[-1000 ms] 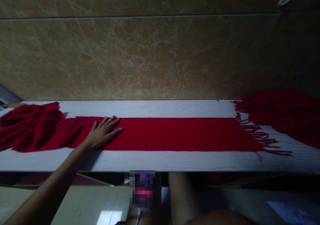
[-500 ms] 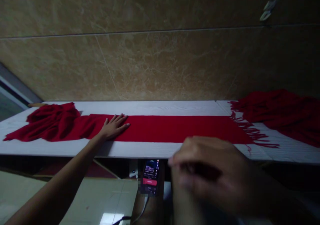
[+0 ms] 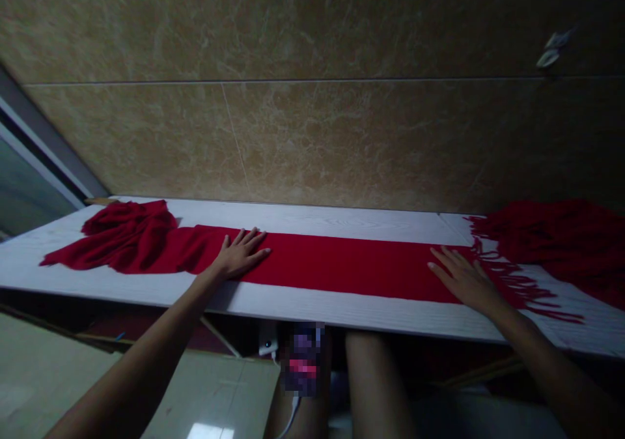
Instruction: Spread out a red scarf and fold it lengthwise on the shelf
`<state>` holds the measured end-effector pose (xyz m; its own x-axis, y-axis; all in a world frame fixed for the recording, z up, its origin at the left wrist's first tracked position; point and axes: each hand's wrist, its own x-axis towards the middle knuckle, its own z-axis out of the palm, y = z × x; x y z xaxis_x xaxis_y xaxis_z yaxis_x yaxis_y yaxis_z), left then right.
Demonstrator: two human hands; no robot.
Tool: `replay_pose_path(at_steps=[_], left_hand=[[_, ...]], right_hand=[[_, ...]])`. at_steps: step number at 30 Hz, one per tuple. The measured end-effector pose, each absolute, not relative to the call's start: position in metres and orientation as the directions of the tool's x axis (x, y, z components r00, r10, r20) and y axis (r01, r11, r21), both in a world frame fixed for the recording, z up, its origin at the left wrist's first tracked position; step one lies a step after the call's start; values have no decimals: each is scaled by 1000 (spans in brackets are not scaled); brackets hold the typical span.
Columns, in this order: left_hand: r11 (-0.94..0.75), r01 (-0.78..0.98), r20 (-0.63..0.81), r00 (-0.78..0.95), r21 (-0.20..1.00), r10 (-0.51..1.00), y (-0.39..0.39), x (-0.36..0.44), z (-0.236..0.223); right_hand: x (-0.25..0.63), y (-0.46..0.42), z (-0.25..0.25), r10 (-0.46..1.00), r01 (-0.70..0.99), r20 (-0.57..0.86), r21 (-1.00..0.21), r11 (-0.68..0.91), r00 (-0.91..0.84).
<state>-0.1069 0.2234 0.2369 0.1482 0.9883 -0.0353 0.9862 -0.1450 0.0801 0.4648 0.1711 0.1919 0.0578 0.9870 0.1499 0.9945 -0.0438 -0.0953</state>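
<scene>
A long red scarf (image 3: pixel 346 266) lies along a white wood-grain tabletop (image 3: pixel 342 305), smooth in its middle stretch. Its left part is bunched into loose folds, and a fringe of tassels edges its right end. My left hand (image 3: pixel 240 254) rests flat on the scarf where the creases meet the smooth stretch, fingers spread. Near the fringed end, my right hand (image 3: pixel 463 279) lies on the cloth with its fingers stretched out. Neither hand grasps anything.
Another heap of red cloth (image 3: pixel 561 240) lies at the right, close to the tassels. A tiled wall (image 3: pixel 342 146) rises behind the tabletop. Below the front edge, a phone (image 3: pixel 303 364) with a white cable (image 3: pixel 291 416) rests on my leg. A window frame (image 3: pixel 49 139) stands at left.
My right hand has come up from below the front edge and now lies on the scarf near its fringe. My left hand has stayed on the same part of the scarf.
</scene>
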Motion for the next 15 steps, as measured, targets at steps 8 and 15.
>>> replay_pose_path(at_steps=[8,15], left_hand=[[-136,985,-82,145,103,986,225,-108,239],[-281,957,85,275,76,958,235,-65,261]], right_hand=[[472,175,189,990,992,130,-123,-42,58],[483,211,201,972,988,225,-148,-42,75]])
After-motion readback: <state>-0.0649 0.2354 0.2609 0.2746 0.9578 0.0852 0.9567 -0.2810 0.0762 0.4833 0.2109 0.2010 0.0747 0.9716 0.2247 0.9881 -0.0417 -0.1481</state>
